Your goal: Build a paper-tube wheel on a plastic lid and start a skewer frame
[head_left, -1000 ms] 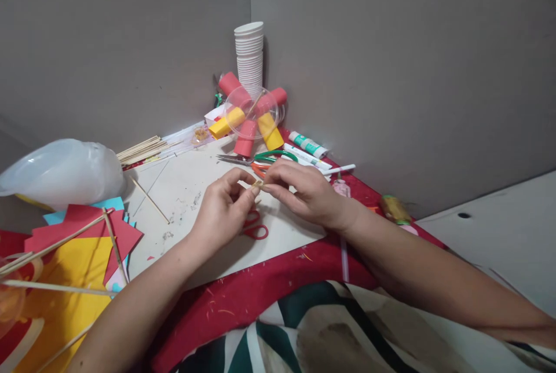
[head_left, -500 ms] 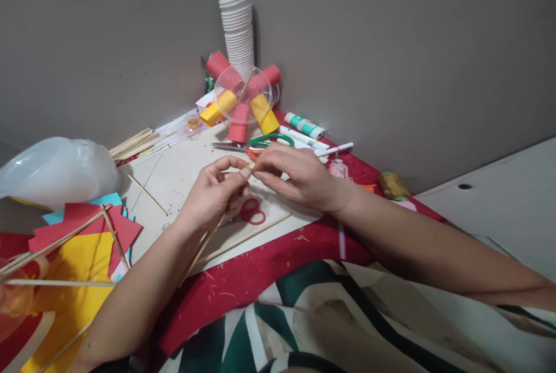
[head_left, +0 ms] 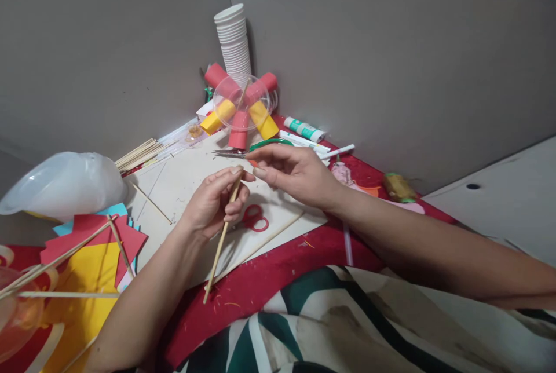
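My left hand [head_left: 219,199] is closed around a thin bamboo stick [head_left: 221,242]. The stick slants down toward the table's front edge, its upper end between thumb and fingers. Close to that end is my right hand [head_left: 295,173], its thumb and fingertips drawn together; anything small between them is too hard to make out. Below the hands lie red-handled scissors [head_left: 256,219], their blades mostly hidden by my left hand. Another stick [head_left: 264,245] lies on the white board [head_left: 174,164]. Behind my right hand, green-handled scissors [head_left: 269,142] are partly covered.
A wheel of red and yellow paper tubes with a clear disc [head_left: 238,124] stands before stacked white cups [head_left: 234,43]. Bamboo sticks [head_left: 139,153], a plastic bag [head_left: 78,182] and coloured paper [head_left: 82,263] lie left. A glue tube [head_left: 304,128] and thread spool [head_left: 398,186] lie right.
The stick in my left hand has swung into fuller view, its lower end now pointing down and clear of the forearm. My right fingertips have come slightly away from its top.
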A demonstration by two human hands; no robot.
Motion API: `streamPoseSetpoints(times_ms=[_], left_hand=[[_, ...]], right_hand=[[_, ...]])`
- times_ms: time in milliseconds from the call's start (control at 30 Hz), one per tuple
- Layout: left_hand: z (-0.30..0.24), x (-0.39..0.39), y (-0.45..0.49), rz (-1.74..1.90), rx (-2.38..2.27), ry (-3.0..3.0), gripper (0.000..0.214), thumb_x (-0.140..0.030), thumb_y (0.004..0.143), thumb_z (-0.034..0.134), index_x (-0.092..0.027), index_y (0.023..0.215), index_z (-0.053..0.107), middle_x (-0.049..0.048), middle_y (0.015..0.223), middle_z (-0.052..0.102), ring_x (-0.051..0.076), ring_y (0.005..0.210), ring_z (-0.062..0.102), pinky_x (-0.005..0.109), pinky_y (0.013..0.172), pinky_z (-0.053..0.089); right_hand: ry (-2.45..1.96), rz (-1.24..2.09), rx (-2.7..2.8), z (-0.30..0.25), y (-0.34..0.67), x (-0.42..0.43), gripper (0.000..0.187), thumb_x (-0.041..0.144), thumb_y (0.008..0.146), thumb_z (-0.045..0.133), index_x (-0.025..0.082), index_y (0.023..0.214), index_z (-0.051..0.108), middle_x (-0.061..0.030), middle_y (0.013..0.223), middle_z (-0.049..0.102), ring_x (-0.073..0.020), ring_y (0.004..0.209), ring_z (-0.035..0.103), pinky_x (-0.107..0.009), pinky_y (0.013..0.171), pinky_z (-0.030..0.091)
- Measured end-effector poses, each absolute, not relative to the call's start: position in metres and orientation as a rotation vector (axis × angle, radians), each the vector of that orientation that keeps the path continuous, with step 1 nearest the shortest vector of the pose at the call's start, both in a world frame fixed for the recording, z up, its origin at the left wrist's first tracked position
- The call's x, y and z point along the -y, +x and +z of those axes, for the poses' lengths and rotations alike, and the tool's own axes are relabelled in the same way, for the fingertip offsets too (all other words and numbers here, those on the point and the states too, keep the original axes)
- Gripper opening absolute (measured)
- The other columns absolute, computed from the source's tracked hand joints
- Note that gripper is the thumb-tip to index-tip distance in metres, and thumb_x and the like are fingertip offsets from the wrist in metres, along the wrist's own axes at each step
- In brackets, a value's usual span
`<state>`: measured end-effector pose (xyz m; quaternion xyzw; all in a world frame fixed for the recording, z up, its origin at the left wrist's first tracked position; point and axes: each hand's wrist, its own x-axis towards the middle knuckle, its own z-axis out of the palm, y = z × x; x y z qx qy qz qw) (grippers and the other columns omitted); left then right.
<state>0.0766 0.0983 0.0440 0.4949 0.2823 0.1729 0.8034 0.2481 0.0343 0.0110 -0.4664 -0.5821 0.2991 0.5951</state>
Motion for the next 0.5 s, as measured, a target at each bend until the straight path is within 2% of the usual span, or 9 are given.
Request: streamPoseSetpoints(times_ms=[100, 233, 300, 400, 500], left_hand=[[0.039, -0.096, 0.079, 0.350, -0.606, 1.053, 0.030, -0.041, 0.078, 0.074, -0.015, 0.085, 0.061, -0.0033, 0.057, 0.058, 0.001, 0.035, 0.030, 0.012, 0.032, 0.022], [0.032, -0.091, 0.081, 0.319, -0.572, 1.040, 0.031, -0.043, 0.080, 0.073, -0.015, 0.079, 0.059, -0.0048, 0.048, 0.052, 0.003, 0.033, 0.032, 0.014, 0.033, 0.022], [0.030, -0.090, 0.081, 0.307, -0.565, 1.054, 0.036, -0.046, 0.082, 0.071, -0.013, 0.072, 0.060, -0.0037, 0.045, 0.051, 0.003, 0.033, 0.035, 0.015, 0.035, 0.027], [0.027, -0.092, 0.080, 0.324, -0.564, 1.062, 0.040, -0.049, 0.084, 0.067, -0.011, 0.074, 0.065, 0.0013, 0.056, 0.061, 0.006, 0.035, 0.046, 0.020, 0.042, 0.040], [0.027, -0.094, 0.080, 0.348, -0.567, 1.063, 0.036, -0.047, 0.081, 0.070, -0.011, 0.084, 0.069, 0.0030, 0.066, 0.067, 0.008, 0.040, 0.053, 0.020, 0.040, 0.041]], right_hand=[[-1.068, 0.943, 1.305, 0.012, 0.248, -0.036, 0.035, 0.038, 0.082, 0.070, 0.015, 0.109, 0.069, 0.0025, 0.070, 0.054, -0.0081, 0.058, 0.046, -0.022, 0.052, 0.039], [-1.011, 1.121, 1.299, 0.014, 0.248, -0.037, 0.027, 0.036, 0.079, 0.072, 0.015, 0.096, 0.073, 0.0020, 0.067, 0.059, -0.0069, 0.054, 0.044, -0.021, 0.050, 0.035], [-1.004, 1.160, 1.278, 0.014, 0.248, -0.037, 0.025, 0.036, 0.079, 0.073, 0.014, 0.091, 0.073, 0.0009, 0.067, 0.062, -0.0069, 0.054, 0.045, -0.021, 0.049, 0.035], [-1.024, 1.166, 1.223, 0.015, 0.249, -0.038, 0.028, 0.041, 0.075, 0.075, 0.014, 0.085, 0.072, 0.0019, 0.062, 0.060, -0.0066, 0.052, 0.044, -0.020, 0.046, 0.033], [-1.035, 1.113, 1.191, 0.015, 0.251, -0.039, 0.031, 0.044, 0.073, 0.077, 0.015, 0.079, 0.071, 0.0028, 0.060, 0.058, -0.0058, 0.050, 0.043, -0.020, 0.044, 0.034]])
